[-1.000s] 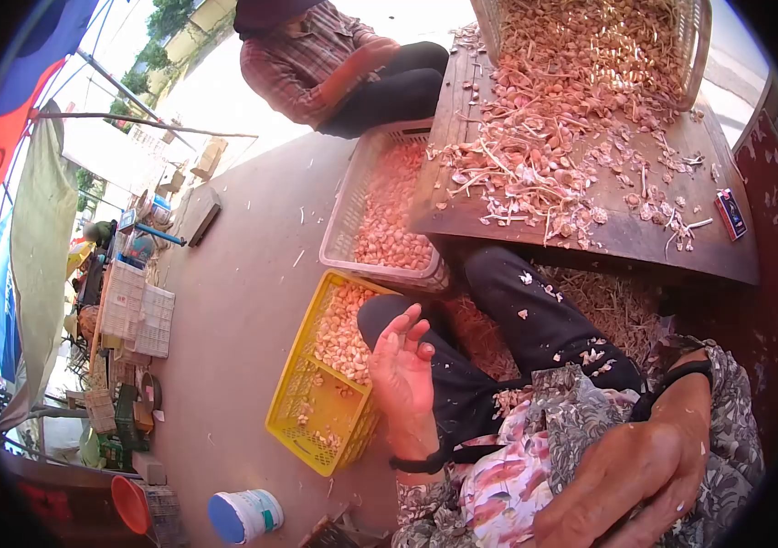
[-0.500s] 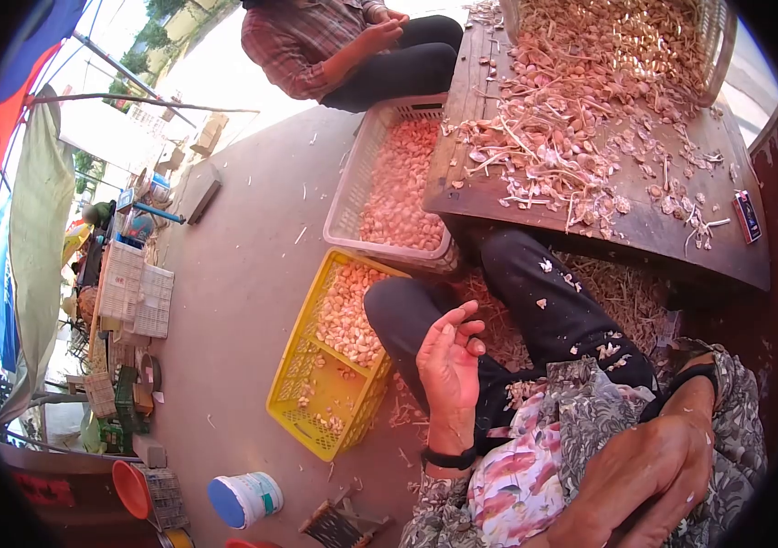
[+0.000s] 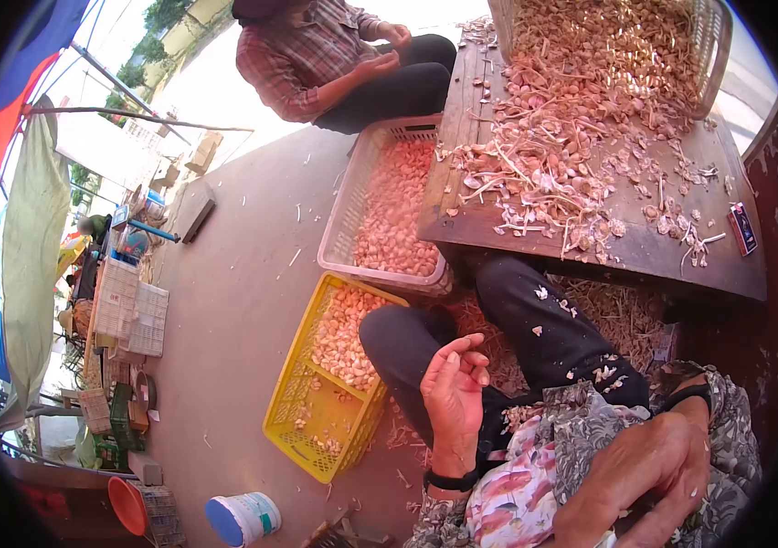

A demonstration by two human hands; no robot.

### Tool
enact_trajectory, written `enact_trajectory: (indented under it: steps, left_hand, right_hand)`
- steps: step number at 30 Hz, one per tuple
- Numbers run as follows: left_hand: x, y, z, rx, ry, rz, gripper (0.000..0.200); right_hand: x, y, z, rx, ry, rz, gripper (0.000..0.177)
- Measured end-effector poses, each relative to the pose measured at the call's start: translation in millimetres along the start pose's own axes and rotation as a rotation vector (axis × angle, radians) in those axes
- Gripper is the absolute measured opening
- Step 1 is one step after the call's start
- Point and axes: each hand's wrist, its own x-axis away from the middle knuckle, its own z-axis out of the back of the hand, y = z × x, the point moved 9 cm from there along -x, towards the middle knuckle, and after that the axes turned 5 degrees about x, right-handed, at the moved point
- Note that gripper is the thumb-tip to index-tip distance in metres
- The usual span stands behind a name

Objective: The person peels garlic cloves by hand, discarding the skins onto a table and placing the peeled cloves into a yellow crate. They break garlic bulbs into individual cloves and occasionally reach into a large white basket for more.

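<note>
My left hand [image 3: 455, 402] is raised over my lap, palm turned inward, with its fingers loosely bent and nothing seen in them. A black band circles its wrist. My right hand [image 3: 640, 470] is held close to my chest, its fingers curled down towards the bottom edge of the view. Its fingertips are partly cut off; a small whitish bit shows beside them, too little to name. Beyond my left knee stands a yellow crate [image 3: 272, 426] with garlic cloves [image 3: 345, 345] in its far compartment and several in the near one. Bits of garlic skin lie on my trousers.
A wooden table [image 3: 462, 228] carries a heap of garlic cloves, stalks and skins [image 3: 553, 155], plus a small box [image 3: 742, 228]. A pale crate [image 3: 334, 228] of cloves stands beside a seated person [image 3: 306, 64]. A white bucket [image 3: 243, 518] and an orange basin [image 3: 127, 505] are at lower left.
The whole view has shifted slightly, so most things sit lower. My left fingers have bent a little more. My right hand is still near my chest. The other person's hands have moved apart.
</note>
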Motion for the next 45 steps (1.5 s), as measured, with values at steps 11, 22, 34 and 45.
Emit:
enact_trajectory:
  steps: [11,22,34,45]
  left_hand:
    - [-8.3,4.6,-49.4,0.015,-0.255,0.022,0.045]
    - [-24.7,-40.3,-26.4,0.269,0.18,0.267,0.035]
    - [-147.6,56.6,-4.5,0.177,0.083,-0.014,0.05]
    - [-164.4,30.1,60.5,-0.006,0.247,0.021,0.053]
  right_hand:
    - [-10.5,118.8,126.7,0.727,0.513,-0.017,0.016]
    - [-12.9,121.8,122.8,1.601,0.38,0.039,0.026]
    - [81.8,25.1,345.1,1.955,0.886,-0.276,0.021]
    - [63.1,50.5,401.7,1.981,0.728,-0.777,0.014]
